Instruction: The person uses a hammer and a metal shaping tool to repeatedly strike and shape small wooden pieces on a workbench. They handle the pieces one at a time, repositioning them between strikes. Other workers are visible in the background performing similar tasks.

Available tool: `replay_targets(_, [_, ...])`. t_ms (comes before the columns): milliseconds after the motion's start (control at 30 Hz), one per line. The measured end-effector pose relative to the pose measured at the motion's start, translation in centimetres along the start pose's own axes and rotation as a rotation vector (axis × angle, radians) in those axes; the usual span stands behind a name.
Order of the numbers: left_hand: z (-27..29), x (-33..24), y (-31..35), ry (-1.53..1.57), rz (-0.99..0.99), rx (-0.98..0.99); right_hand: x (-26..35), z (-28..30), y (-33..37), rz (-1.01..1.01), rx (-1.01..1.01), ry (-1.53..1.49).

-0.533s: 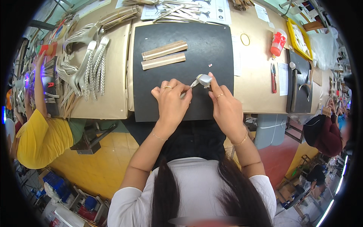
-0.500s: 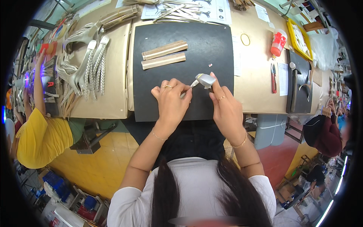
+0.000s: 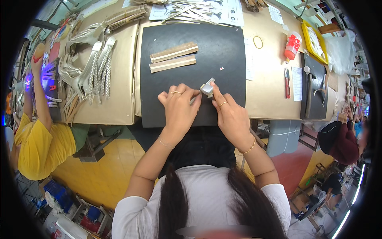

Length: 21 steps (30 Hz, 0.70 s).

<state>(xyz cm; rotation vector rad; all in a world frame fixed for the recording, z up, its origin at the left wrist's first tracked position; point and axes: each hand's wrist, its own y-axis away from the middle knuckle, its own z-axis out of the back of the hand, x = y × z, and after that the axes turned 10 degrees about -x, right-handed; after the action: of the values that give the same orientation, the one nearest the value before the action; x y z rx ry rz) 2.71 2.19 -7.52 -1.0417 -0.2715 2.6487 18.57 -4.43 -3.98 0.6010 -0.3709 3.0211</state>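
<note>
Above the black mat (image 3: 167, 91) my two hands hold a small silver strap-like piece (image 3: 207, 90), shiny and partly folded. My left hand (image 3: 180, 104) is closed in a pinch on its narrow end, which is mostly hidden by the fingers. On the other end, my right hand (image 3: 230, 117) presses with thumb and index finger, the index lying along the piece's edge. Farther up the mat lie two flat brown strips (image 3: 173, 58), each with a paler band along it, side by side and slightly tilted.
To the left lie silver straps, some braided (image 3: 95, 65), and bundled strips (image 3: 125, 18). Loose pale strips (image 3: 187, 14) rest on printed sheets behind the mat. At right are a red-and-clear bottle (image 3: 292, 47), a red-handled tool (image 3: 287, 85) and a yellow tray (image 3: 316, 42). Co-workers sit at both sides.
My right hand has moved left and a little down, closer to my left hand, and the silver piece has turned and folded over. The left co-worker's arm has shifted.
</note>
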Motion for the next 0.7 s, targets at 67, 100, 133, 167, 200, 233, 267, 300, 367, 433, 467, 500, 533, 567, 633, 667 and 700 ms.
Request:
replay_targets(67, [0.5,0.2,0.5,-0.013,0.000,0.002,0.0,-0.1,0.0,-0.018,0.017,0.003])
replay_targets(100, [0.6,0.3,0.6,-0.018,-0.005,-0.013,-0.1,-0.1,0.0,-0.023,0.021,0.001])
replay_targets(133, [0.6,0.4,0.6,-0.008,0.002,-0.015,-0.1,-0.1,0.0,-0.021,0.012,-0.002])
replay_targets(167, [0.5,0.4,0.7,0.002,0.006,-0.027,-0.1,0.0,-0.1,-0.032,0.028,-0.018])
replay_targets(200, [0.4,0.4,0.7,0.010,0.014,-0.030,0.0,0.0,0.0,-0.040,0.029,-0.033])
replay_targets(233, [0.4,0.5,0.7,0.011,0.017,-0.038,0.0,0.0,0.0,-0.036,0.006,-0.057])
replay_targets(267, [0.4,0.5,0.7,0.010,0.025,-0.034,-0.1,0.0,-0.1,-0.049,0.030,-0.046])
replay_targets(300, [0.3,0.4,0.7,0.010,0.037,-0.025,-0.1,0.0,-0.1,-0.049,0.032,-0.044])
replay_targets(367, [0.3,0.3,0.6,0.011,0.055,-0.013,-0.2,0.0,-0.2,-0.034,0.019,-0.031])
replay_targets(433, [0.4,0.2,0.4,0.007,0.072,0.000,-0.3,0.1,-0.3,-0.002,-0.011,-0.007])
replay_targets(467, [0.4,0.1,0.3,0.004,0.077,0.006,-0.2,0.2,-0.2,-0.011,-0.024,-0.024])
replay_targets(500, [0.4,0.0,0.3,0.003,0.081,0.012,-0.1,0.4,-0.2,-0.020,-0.037,-0.041])
replay_targets(533, [0.4,0.0,0.2,0.002,0.085,0.015,0.2,0.5,-0.1,-0.043,-0.070,-0.042])
replay_targets(567, [0.4,0.0,0.2,0.002,0.089,0.017,0.5,0.7,-0.1,-0.011,-0.076,-0.085])
replay_targets(633, [0.5,-0.1,0.3,-0.009,0.093,0.024,1.2,0.9,0.0,0.049,-0.152,-0.156])
replay_targets(667, [0.5,0.0,0.3,-0.017,0.086,0.025,1.1,0.8,-0.4,0.083,-0.040,-0.127])
replay_targets(700, [0.4,0.0,0.2,-0.023,0.078,0.027,1.1,0.7,-0.8,0.016,-0.027,-0.075])
